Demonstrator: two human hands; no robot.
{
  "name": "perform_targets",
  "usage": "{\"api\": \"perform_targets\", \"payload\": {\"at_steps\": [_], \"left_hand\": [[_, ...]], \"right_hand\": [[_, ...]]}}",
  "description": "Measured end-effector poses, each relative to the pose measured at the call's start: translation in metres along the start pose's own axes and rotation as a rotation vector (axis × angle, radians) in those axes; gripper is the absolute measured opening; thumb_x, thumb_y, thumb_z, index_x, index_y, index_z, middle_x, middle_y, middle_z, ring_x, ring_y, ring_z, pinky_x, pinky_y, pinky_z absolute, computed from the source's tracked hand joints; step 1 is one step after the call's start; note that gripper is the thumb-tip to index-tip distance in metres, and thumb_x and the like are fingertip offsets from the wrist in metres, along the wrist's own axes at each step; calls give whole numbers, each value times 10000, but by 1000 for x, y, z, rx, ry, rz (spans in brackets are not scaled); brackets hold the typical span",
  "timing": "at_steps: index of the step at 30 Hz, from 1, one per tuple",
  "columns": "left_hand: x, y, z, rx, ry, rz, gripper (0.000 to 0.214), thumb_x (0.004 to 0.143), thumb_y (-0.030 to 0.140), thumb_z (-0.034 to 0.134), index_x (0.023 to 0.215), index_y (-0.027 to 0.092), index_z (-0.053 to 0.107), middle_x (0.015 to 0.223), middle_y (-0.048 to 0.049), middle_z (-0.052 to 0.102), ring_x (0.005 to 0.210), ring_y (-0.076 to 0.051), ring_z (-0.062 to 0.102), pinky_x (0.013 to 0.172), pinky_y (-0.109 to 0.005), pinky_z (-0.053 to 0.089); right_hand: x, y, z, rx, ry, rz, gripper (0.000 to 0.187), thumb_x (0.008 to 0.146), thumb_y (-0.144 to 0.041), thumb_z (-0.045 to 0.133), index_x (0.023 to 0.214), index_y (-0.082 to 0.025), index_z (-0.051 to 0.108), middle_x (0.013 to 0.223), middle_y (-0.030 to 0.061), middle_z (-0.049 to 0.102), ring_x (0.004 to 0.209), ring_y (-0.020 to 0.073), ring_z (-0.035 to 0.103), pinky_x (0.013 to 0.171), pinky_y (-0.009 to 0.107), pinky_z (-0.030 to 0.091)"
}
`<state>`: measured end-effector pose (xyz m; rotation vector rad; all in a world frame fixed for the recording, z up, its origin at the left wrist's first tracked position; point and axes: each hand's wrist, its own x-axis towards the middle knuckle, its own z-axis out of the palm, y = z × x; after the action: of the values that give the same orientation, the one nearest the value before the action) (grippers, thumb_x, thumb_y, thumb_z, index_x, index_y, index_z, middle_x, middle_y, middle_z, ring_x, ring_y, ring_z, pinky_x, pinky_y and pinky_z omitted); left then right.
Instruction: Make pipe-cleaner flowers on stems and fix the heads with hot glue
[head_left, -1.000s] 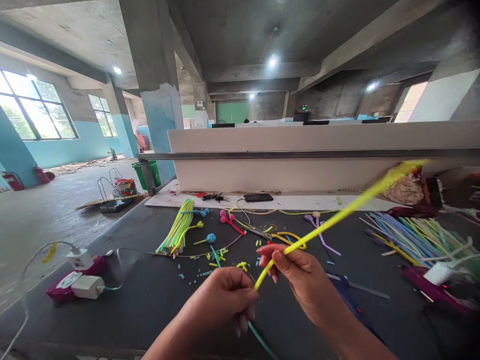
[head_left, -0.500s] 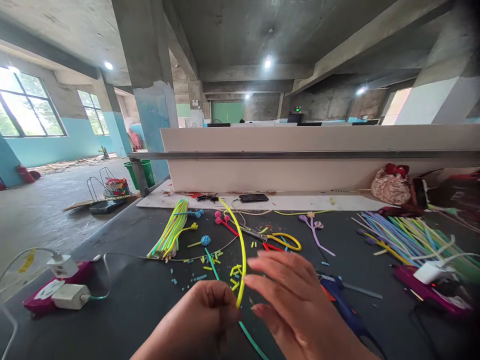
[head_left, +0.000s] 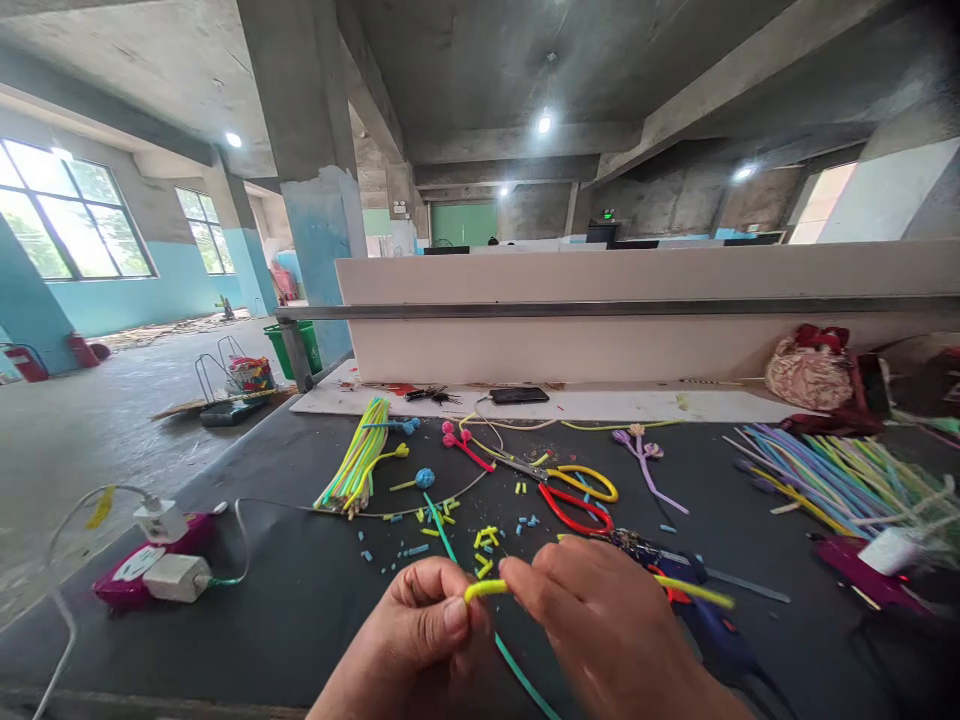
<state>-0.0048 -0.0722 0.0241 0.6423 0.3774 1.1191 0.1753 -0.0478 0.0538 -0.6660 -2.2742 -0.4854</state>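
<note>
A yellow pipe cleaner (head_left: 487, 588) runs between both hands, low over the dark tabletop. My left hand (head_left: 416, 635) pinches one end of it between thumb and fingertips. Closed over its middle is my right hand (head_left: 600, 620), and the far end sticks out to the right of that hand. A teal pipe cleaner (head_left: 444, 532) lies beneath, partly covered by my left hand. Small yellow cut pieces (head_left: 486, 537) are scattered just beyond my fingers. Scissors (head_left: 577, 490) with one yellow and one red handle rest farther back.
Left stands a bundle of pipe cleaners (head_left: 356, 455); right lies a larger bundle (head_left: 817, 470). A blue glue gun (head_left: 709, 620) is beside my right hand. Power strips (head_left: 124, 575) with cables, a phone (head_left: 519, 395) and pink (head_left: 469, 447), blue (head_left: 424, 478) and purple (head_left: 641, 465) shaped pieces surround the area.
The yellow pipe cleaner stood upright from my left hand and now lies sideways to the right. My right hand, open before, has closed on it. The view has shifted slightly left.
</note>
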Motion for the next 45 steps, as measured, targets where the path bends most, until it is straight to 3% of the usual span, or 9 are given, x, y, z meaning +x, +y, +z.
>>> {"api": "perform_targets", "payload": {"at_steps": [5,8,14,19,25,32,36,41,45], "left_hand": [[0,0,8,98,348,146,188,531,257,849,582,153,701,534,7,640,508,-61,507,522,-160,384],[4,-3,3,404,455,275,180,564,312,820,624,167,732,621,-14,670,598,-110,544,591,-206,427],[6,-3,-2,1248,251,449,173,797,242,597,697,185,726,697,-48,671,661,-159,588,625,-232,446],[-4,1,2,1437,7,287,235,847,184,510,746,186,722,716,-53,673,705,-157,592,664,-220,428],[-11,6,0,1186,-55,-21,163,736,147,625,577,156,656,618,9,575,614,-113,506,591,-205,375],[-16,1,-13,670,-82,-169,135,596,191,790,557,155,667,637,5,590,604,-103,498,584,-218,359],[-20,-5,-15,387,-52,-187,143,531,212,842,550,175,705,604,5,597,564,-84,483,547,-206,328],[-17,-16,-14,154,-9,-85,146,514,278,850,538,196,732,537,7,610,566,-94,519,578,-218,365],[-15,-21,-14,92,239,9,128,514,255,852,552,215,736,563,21,645,566,-83,541,591,-202,403]], "right_hand": [[0,-16,5,-97,-71,48,204,847,-149,443,868,-247,620,545,-20,564,492,161,451,519,316,213],[-2,-21,8,-77,-148,64,234,734,-92,483,872,-224,620,594,-12,599,513,165,480,519,317,240],[-5,-28,4,35,-228,73,162,708,-67,488,637,-205,534,612,-2,609,538,154,496,523,311,276],[-3,-26,-12,128,-305,56,152,771,-116,503,647,-199,531,628,-4,597,566,141,474,538,304,271],[-3,-18,-19,297,-382,114,181,837,-163,509,659,-200,510,633,-23,577,582,127,449,544,281,274],[2,-13,-16,603,-406,171,158,841,-150,553,702,-209,599,611,-54,593,579,95,489,553,222,324],[2,-10,-9,710,-415,188,188,840,-93,505,729,-212,600,626,-53,574,587,90,489,582,208,343],[-5,-14,3,568,-397,165,226,780,-50,428,658,-204,540,592,-35,556,556,106,463,525,227,305],[-14,-23,16,399,-357,114,167,710,-72,456,726,-211,549,613,-22,611,529,128,487,494,257,282]]}}
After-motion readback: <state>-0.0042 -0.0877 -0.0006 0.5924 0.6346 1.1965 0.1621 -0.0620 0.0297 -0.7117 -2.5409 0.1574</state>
